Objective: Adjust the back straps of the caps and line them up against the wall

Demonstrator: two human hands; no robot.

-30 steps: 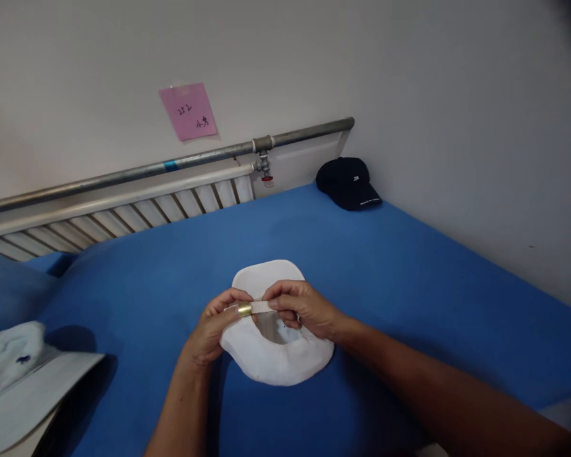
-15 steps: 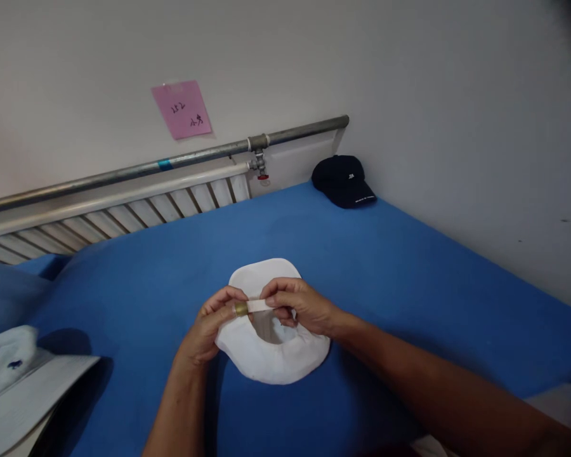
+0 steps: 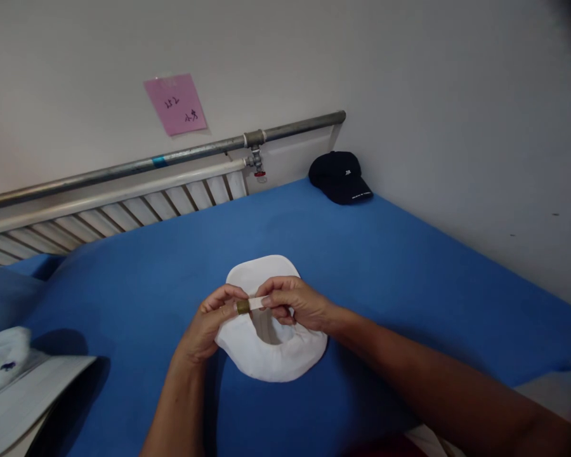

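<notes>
A white cap [image 3: 276,362] lies on the blue sheet in front of me, its brim pointing away and its hollow inside showing. My left hand [image 3: 212,320] pinches the cap's brass-coloured buckle [image 3: 243,307] between thumb and fingers. The white strap [image 3: 255,303] runs from this buckle to my right hand [image 3: 297,301], which is closed on its other end. Its lower fingers curl over the cap's opening. How far the strap passes through the buckle is hidden by my fingers.
A black cap [image 3: 340,178] sits in the far corner against the wall. Another white cap [image 3: 23,387] is at the lower left. Behind the blue sheet [image 3: 433,273] are a radiator [image 3: 162,206] and a metal pipe [image 3: 190,154] with a valve. A pink note [image 3: 175,105] hangs above.
My right hand has shifted slightly left toward the buckle, so less strap shows between the hands. The buckle has turned a little and shows more of its face. The view has tilted slightly.
</notes>
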